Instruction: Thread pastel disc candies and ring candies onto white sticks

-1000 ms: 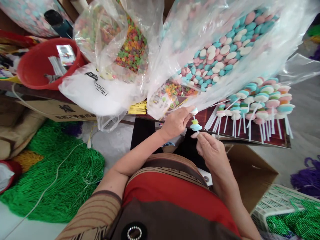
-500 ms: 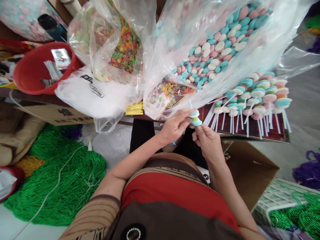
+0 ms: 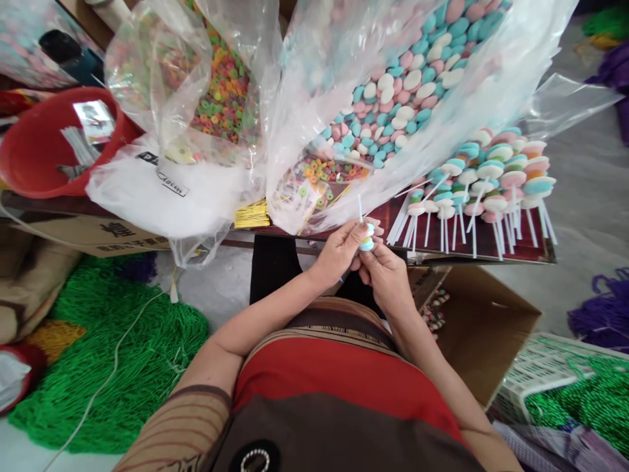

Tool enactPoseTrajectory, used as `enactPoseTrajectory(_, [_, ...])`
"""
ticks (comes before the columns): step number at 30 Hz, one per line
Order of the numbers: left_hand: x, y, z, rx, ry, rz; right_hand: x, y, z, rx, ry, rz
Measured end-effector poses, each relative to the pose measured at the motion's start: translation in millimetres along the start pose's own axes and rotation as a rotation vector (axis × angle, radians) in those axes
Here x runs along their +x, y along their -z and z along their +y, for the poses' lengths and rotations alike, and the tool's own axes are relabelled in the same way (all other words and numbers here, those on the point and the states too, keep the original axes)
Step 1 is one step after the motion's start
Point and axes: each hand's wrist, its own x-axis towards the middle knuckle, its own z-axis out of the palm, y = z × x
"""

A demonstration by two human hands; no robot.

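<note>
Between my two hands, just off the table's front edge, is a small stack of pale blue, white and yellow-green pieces [image 3: 366,244] on a thin stick, whose tip pokes up above it. My left hand [image 3: 338,254] pinches the stack from the left, thumb and fingers closed at its upper part. From below and the right, my right hand [image 3: 386,270] grips it with closed fingers; the stick's lower end is hidden. Right of my hands, a pile of similar stacked pieces on white sticks [image 3: 491,174] lies on the table [image 3: 533,252].
Clear bags hold pink, blue and white oval pieces [image 3: 393,98] and small coloured rings [image 3: 223,98]. Yellow ties [image 3: 252,215] lie at the table edge, a red bowl [image 3: 29,157] at left. Below right is an open cardboard box [image 3: 486,328]; green bead strings [image 3: 108,360] cover the floor at left.
Both hands have drawn closer together around the stack, and the stick's tip now shows more plainly above it. The whole view has shifted slightly.
</note>
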Motion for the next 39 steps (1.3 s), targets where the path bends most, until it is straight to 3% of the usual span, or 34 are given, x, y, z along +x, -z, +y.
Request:
enactPoseTrajectory(2, [4,11.0,9,0.103,-0.048,-0.003,2,2,-5,0.023,0.006,0.021])
enactPoseTrajectory(4, [16,32.9,23,0.273,-0.154,0.057,4,8,-12,0.05,0.027,0.069])
enactPoseTrajectory(7, [41,74.2,40,0.75,-0.33,0.2,6,17,-20,0.075,0.06,0.141])
enactPoseTrajectory(11, [67,106.8,40,1.324,-0.274,0.174,5,18,-21,0.048,0.044,0.128])
enactPoseTrajectory(16, [70,105.8,34,1.499,-0.253,0.1,2,15,-16,0.029,0.05,0.107])
enactPoseTrajectory(21, [66,101.8,46,1.259,-0.224,0.14,2,19,-13,0.054,0.056,0.121])
enactPoseTrajectory(24, [78,98.6,48,1.212,-0.215,0.123,1,16,-13,0.05,0.047,0.108])
enactPoseTrajectory(30, [106,92.8,41,1.459,-0.216,0.004,-1,14,-15,-0.012,0.055,0.111])
enactPoseTrajectory(35, [96,89.0,41,1.538,-0.243,-0.074,1,17,-12,0.022,0.03,0.113])
enactPoseTrajectory(39, [81,89.8,42,1.32,-0.304,-0.02,0,18,-9,-0.04,0.003,0.066])
